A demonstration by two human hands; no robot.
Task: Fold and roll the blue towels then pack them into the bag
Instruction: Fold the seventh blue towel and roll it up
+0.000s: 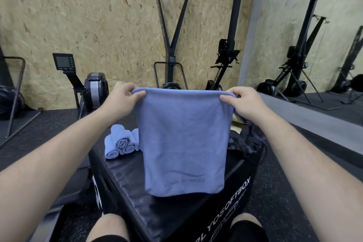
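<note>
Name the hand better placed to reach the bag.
Right, probably. The black bag lies on the right side of the box, below the right hand; the left hand is nearer the rolled towels. Both pinch top corners of the towel.

Blue towel (182, 139) is reading as soft matt cloth with a fine nap, logo printed tone-on-tone; rolled towels (119, 143) are showing the same fabric. Box (125, 179) is wearing a smooth black vinyl-like skin with a dull sheen, and bag (247, 143) is looking like crumpled matt black fabric. Wall (78, 15) is showing rough strand-board wood, floor (271, 198) is looking like matt speckled rubber, and machine frame (236, 6) is reading as black-coated metal.
</note>
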